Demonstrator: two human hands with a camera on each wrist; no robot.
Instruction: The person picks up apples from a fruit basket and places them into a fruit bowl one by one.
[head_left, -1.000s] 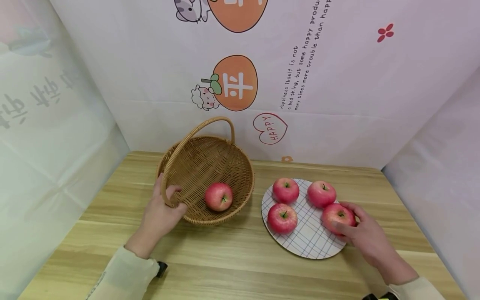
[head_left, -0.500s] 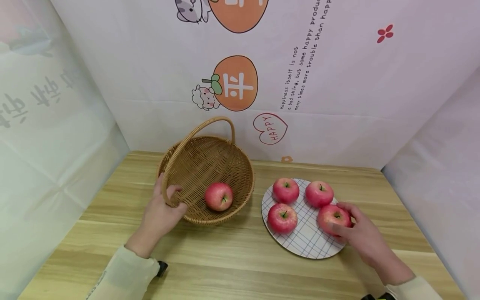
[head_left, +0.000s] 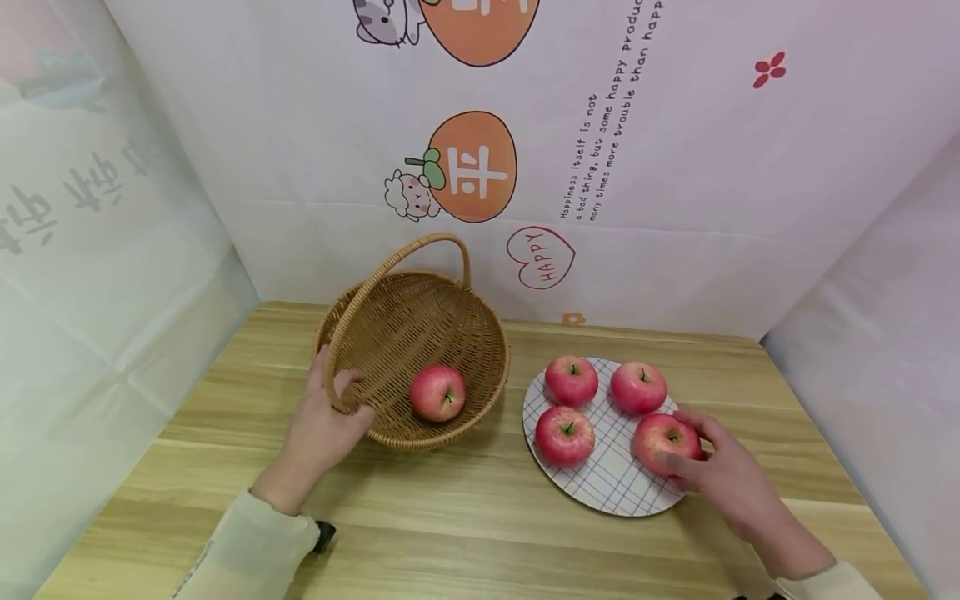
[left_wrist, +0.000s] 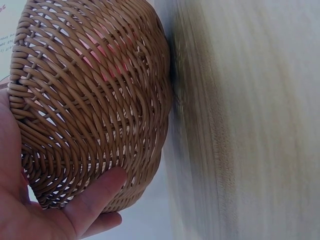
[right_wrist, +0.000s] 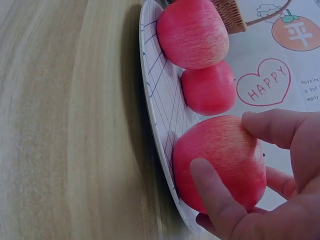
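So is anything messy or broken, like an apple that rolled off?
Nothing stands out. Four apples sit on the checked plate, the right hand gripping the near right apple. One more apple lies in the wicker basket, which stands upright with the left hand at its rim.

Table: a light wooden table (head_left: 465, 517) with a lengthwise grain, set in a corner against white printed sheeting at the back and on both sides.
Left of the middle: a woven basket (head_left: 390, 329) with an arched handle stands on the boards, close to the back edge.
Right of the middle: a round white plate (head_left: 611, 487) with a thin grid pattern lies flat on the wood, just beside the basket but apart from it.
Front edge: a small black object (head_left: 324, 537) rests on the wood by the sleeve at the left; what it is cannot be made out.
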